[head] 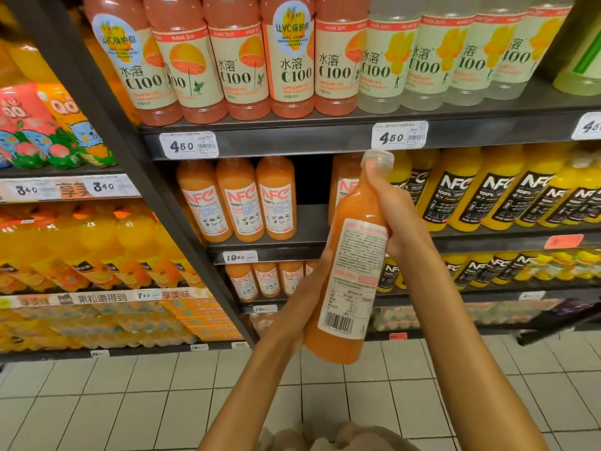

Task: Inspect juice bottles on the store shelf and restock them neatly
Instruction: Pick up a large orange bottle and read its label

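I hold a tall orange-pink NFC juice bottle (351,265) in front of the shelves, tilted, its back label and barcode facing me. My right hand (395,213) grips its neck and shoulder just below the clear cap. My left hand (302,297) grips the lower body from the left side. On the middle shelf (270,247) three matching NFC bottles (237,200) stand in a row. A dark gap (312,180) opens to their right, and another matching bottle (341,187) is partly hidden behind the held one.
Yellow NFC bottles with black labels (487,193) fill the shelf to the right. Pink and clear C100 bottles (292,56) line the shelf above. A dark upright post (136,157) divides off orange drinks (81,242) on the left. White tiled floor (130,402) lies below.
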{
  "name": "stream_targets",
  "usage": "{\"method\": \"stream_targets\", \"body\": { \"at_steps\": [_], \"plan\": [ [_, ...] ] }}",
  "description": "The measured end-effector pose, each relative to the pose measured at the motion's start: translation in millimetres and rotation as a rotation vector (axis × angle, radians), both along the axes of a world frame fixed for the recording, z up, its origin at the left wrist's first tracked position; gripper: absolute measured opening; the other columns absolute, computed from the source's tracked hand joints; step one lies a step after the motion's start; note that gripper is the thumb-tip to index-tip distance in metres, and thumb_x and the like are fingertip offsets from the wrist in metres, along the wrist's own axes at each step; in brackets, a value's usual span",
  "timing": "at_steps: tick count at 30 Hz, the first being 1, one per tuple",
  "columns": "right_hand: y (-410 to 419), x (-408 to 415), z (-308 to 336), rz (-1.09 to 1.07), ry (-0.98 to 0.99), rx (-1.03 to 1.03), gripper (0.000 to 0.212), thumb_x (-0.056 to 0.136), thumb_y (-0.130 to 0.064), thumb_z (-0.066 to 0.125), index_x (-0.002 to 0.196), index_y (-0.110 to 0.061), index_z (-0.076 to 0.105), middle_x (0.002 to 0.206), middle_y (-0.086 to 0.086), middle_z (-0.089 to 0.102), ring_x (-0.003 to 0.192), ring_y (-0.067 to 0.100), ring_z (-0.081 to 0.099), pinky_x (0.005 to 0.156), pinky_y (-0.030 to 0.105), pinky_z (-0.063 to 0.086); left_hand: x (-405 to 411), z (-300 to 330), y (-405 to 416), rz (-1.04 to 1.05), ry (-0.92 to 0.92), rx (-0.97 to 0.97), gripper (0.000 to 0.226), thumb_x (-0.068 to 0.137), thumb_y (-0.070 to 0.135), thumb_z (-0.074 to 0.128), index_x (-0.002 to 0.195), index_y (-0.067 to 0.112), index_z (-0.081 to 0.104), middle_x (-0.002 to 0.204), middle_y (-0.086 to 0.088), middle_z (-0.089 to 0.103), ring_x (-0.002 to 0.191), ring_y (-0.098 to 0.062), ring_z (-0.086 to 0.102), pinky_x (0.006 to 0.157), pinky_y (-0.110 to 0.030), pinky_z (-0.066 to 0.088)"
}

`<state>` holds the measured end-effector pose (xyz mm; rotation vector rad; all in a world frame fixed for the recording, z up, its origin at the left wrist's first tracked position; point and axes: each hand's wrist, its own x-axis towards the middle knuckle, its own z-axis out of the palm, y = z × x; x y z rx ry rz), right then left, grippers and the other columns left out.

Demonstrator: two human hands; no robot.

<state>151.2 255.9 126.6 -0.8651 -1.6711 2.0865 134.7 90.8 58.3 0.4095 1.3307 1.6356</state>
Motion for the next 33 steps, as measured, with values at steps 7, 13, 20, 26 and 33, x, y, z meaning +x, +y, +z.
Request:
{"method": "stream_targets", "body": {
  "at_steps": [7, 13, 20, 26, 33],
  "plan": [
    [35, 25, -15, 0.236, 0.114, -0.263, 0.048, 0.087, -0.055, 0.054, 0.117, -0.018, 0.058, 0.098, 0.009, 0.073, 0.091, 0.023, 0.071, 0.075, 0.037, 0.058, 22, -7, 16, 0.012, -0.425, 0.160, 0.055, 0.079, 0.062, 0.046, 0.105, 0.022, 0.073, 0.102, -0.008, 0.073, 0.089, -0.023, 0.070, 0.083, -0.041, 0.055],
    [40, 31, -26, 0.287, 0.296, -0.530, 0.048, 0.090, -0.054, 0.049, 0.098, -0.009, 0.062, 0.087, 0.011, 0.072, 0.079, 0.026, 0.070, 0.074, 0.039, 0.057, 52, -19, 46, 0.034, -0.374, 0.012, 0.064, 0.089, 0.063, 0.034, 0.118, 0.016, 0.067, 0.107, -0.009, 0.071, 0.092, -0.024, 0.068, 0.084, -0.041, 0.054],
    [59, 43, -32, 0.159, 0.117, -0.237, 0.049, 0.083, -0.055, 0.060, 0.116, -0.019, 0.057, 0.095, 0.008, 0.073, 0.084, 0.023, 0.072, 0.074, 0.040, 0.058, 51, -9, 39, 0.056, -0.065, -0.037, 0.057, 0.068, 0.070, 0.047, 0.113, 0.036, 0.059, 0.105, 0.003, 0.073, 0.098, -0.018, 0.069, 0.075, -0.032, 0.058],
    [71, 45, -29, 0.298, 0.018, -0.273, 0.051, 0.085, -0.054, 0.057, 0.119, -0.015, 0.058, 0.095, 0.008, 0.073, 0.084, 0.022, 0.070, 0.074, 0.037, 0.057, 63, -6, 41, 0.065, -0.271, -0.012, 0.061, 0.064, 0.068, 0.064, 0.113, 0.030, 0.062, 0.106, -0.004, 0.072, 0.096, -0.024, 0.070, 0.076, -0.040, 0.057],
    [52, 33, -34, 0.338, 0.256, -0.750, 0.048, 0.095, -0.052, 0.044, 0.105, -0.007, 0.059, 0.079, 0.008, 0.072, 0.069, 0.022, 0.072, 0.059, 0.035, 0.059, 73, 12, 50, -0.113, -0.785, 0.297, 0.087, 0.062, 0.062, 0.070, 0.129, 0.009, 0.056, 0.105, -0.018, 0.067, 0.092, -0.034, 0.067, 0.079, -0.047, 0.055]
  ]
}}
